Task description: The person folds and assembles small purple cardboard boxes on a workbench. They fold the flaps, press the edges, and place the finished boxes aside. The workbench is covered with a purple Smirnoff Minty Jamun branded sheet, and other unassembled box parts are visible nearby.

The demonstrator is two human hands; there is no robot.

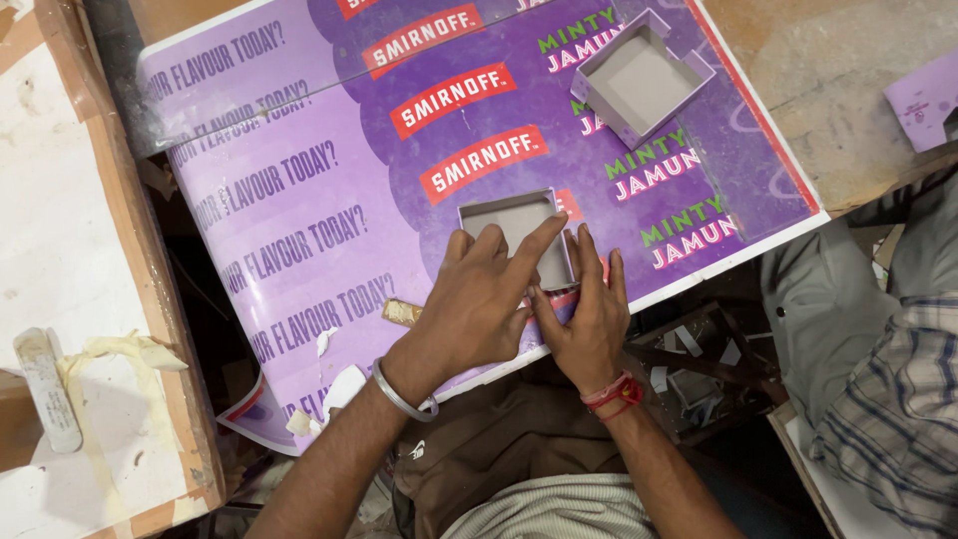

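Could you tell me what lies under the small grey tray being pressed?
The small grey tray sits on a purple printed board. Both hands, left hand and right hand, cover its near edge.

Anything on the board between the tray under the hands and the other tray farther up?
Nothing: the head view shows only bare printed board between the near tray and the far tray.

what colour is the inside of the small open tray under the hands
Plain grey inside the small open tray, best seen in the head view; its outer walls look purple.
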